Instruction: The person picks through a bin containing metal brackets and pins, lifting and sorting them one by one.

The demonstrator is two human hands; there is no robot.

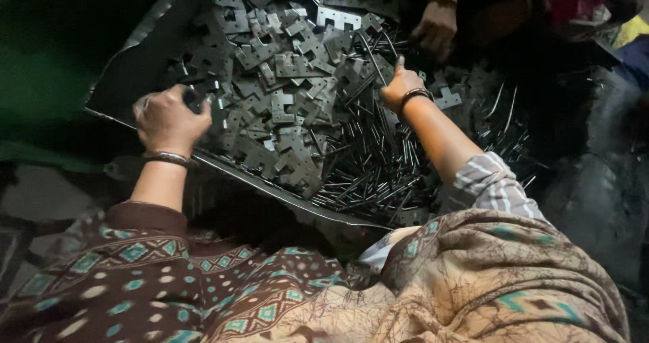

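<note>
My left hand (167,120) is closed over a dark metal piece at the left edge of a heap of flat grey notched metal plates (284,79). My right hand (400,84) reaches into the heap's right side, fingers curled on a long thin metal rod (370,55) that sticks up and back. Below and between my hands lies a pile of thin metal rods (368,174). Both wrists carry bangles. The plates and rods rest on a dark metal sheet (135,65).
Another person's hand (436,28) with a bangle works at the far side of the heap, top right. The sheet's shiny front edge (270,187) runs diagonally before my lap. More loose rods (503,123) lie scattered to the right. Dark surroundings at left.
</note>
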